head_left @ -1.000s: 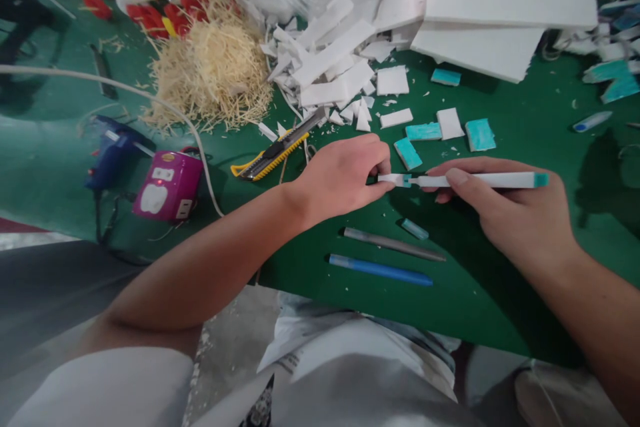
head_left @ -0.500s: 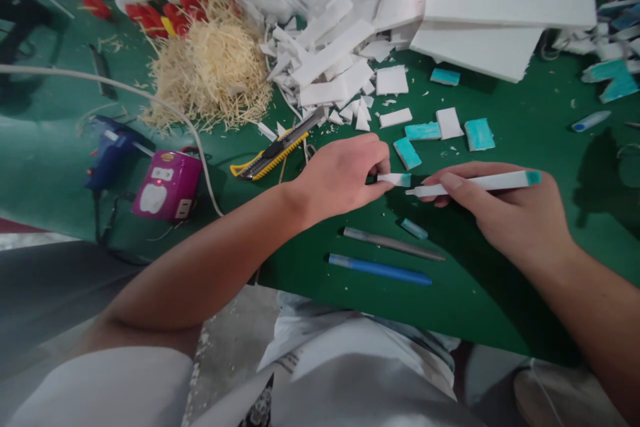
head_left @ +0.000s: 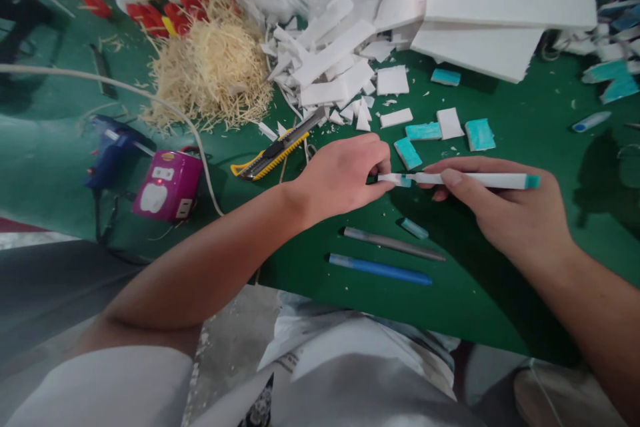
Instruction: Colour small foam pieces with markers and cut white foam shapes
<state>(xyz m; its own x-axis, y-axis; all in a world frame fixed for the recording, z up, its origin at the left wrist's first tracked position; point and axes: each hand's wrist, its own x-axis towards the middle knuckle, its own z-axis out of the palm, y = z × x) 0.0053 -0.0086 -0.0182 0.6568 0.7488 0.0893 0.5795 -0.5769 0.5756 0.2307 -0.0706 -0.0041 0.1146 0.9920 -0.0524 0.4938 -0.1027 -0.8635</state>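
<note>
My left hand pinches a small white foam piece whose right end is coloured teal. In my right hand is a white marker with a teal end, held nearly level, its tip at the foam piece's teal part. Just beyond lie several teal-coloured foam blocks and a plain white foam block. Closer to me are a teal marker cap, a grey marker and a blue marker, all lying on the green table.
A yellow utility knife lies left of my left hand. Further back are a straw heap, white foam scraps and foam sheets. At left, a blue glue gun sits beside a magenta power adapter, with a white cable across.
The marker in my right hand has levelled, and its tip has moved up and left onto the foam piece's teal end. My left hand has stayed almost still.
</note>
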